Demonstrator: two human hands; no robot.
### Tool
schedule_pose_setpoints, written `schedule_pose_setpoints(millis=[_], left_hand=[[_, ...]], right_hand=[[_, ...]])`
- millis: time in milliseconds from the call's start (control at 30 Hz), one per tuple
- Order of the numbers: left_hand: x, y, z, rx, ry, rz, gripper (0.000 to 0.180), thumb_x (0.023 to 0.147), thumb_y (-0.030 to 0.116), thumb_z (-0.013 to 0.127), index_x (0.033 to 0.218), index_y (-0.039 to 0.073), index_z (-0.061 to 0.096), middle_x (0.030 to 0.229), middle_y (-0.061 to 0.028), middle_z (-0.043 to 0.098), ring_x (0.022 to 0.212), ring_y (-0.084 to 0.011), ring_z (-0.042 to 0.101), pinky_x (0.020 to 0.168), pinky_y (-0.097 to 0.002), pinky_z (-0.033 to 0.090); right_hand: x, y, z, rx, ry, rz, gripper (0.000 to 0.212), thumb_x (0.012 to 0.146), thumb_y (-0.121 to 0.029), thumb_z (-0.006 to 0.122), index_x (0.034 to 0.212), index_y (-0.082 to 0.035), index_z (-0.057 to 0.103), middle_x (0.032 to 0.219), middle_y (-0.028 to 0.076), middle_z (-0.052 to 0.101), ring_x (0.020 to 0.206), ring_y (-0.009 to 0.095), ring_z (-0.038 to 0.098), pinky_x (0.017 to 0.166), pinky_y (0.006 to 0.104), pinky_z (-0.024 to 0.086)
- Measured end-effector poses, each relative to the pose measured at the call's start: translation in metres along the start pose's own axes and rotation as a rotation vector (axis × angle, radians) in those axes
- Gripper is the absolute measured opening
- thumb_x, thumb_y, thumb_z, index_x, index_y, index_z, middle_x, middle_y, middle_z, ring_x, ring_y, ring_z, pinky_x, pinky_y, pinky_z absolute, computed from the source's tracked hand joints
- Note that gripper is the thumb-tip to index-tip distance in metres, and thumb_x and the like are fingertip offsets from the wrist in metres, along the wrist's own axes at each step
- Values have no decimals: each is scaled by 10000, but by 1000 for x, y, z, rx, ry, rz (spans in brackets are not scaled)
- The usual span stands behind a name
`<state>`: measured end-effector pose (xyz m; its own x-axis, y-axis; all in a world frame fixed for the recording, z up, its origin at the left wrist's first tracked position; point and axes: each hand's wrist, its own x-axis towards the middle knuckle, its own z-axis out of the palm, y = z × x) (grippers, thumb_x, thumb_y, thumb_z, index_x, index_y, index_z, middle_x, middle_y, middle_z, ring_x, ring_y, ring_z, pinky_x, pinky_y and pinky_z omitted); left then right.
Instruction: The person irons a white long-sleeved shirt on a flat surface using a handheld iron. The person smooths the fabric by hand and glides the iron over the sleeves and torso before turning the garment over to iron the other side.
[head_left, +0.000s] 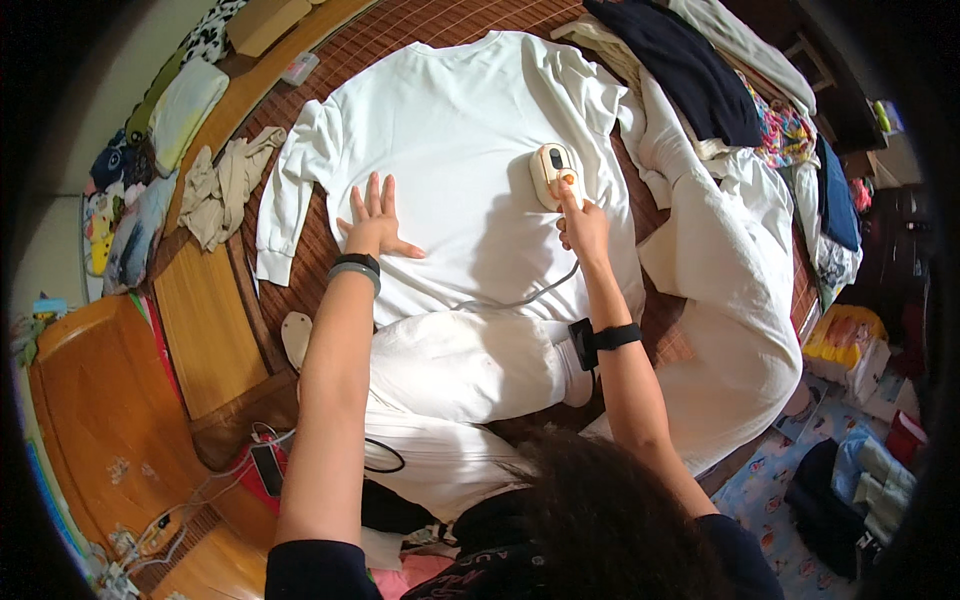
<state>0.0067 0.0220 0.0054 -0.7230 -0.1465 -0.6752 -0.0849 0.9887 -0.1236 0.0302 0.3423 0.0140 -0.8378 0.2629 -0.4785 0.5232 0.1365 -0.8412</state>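
Note:
A white long-sleeved sweatshirt [440,120] lies spread on a brown woven mat [385,28]. Its left-side sleeve bends down beside the body of the garment. My left hand [372,228] rests flat on the fabric, with its fingers spread. On the right part of the sweatshirt, my right hand [584,228] grips a small cream handheld iron [546,180], one finger at its orange button. The iron's underside is hidden. A grey cord [535,297] trails from near my right hand across the lower part of the sweatshirt.
My legs in white trousers [725,300] border the sweatshirt at the near side and right. Piled clothes, including a dark garment [690,75], lie at the far right. A crumpled beige cloth [225,190] is at left. Near my left forearm are a phone [267,468] and cables.

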Motion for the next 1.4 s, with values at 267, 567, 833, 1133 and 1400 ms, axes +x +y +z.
schedule_pose_setpoints(millis=[267, 567, 833, 1133, 1400], left_hand=[[1, 1, 4, -12, 26, -3, 1587, 449, 639, 859, 1454, 229, -298, 1537, -46, -330, 1417, -426, -217, 1007, -783, 167], [-2, 5, 3, -46, 43, -27, 1584, 426, 614, 880, 1471, 276, -262, 1544, 17, -317, 1433, -371, -214, 1041, -761, 137], [-1, 7, 2, -40, 26, -45, 1586, 429, 609, 881, 1464, 278, -274, 1540, 15, -327, 1430, -374, -224, 1049, -754, 131], [-1, 9, -1, -4, 4, -36, 1578, 468, 610, 870, 1446, 241, -313, 1532, -22, -343, 1422, -389, -233, 1025, -771, 160], [1, 8, 2, -3, 24, -27, 1585, 456, 625, 866, 1453, 227, -300, 1538, -32, -330, 1424, -399, -220, 1023, -770, 168]], right_hand=[[7, 3, -5, 80, -108, 39, 552, 885, -528, 608, 771, 12, 580, 555, 52, 520, 394, 118, 478, 365, 271, 370], [3, -13, -21, 205, -349, 227, 591, 864, -584, 604, 848, 5, 555, 659, 90, 553, 498, 156, 543, 453, 268, 464], [21, -21, -13, 233, -396, 346, 727, 772, -749, 573, 743, -24, 516, 557, 36, 459, 425, 130, 455, 393, 265, 381], [12, -23, -3, 163, -233, 322, 677, 772, -742, 576, 665, -81, 482, 515, 13, 426, 385, 108, 389, 375, 260, 329], [7, -24, 0, 115, -163, 240, 672, 789, -743, 554, 665, -85, 496, 519, 9, 441, 385, 107, 392, 379, 260, 343]])
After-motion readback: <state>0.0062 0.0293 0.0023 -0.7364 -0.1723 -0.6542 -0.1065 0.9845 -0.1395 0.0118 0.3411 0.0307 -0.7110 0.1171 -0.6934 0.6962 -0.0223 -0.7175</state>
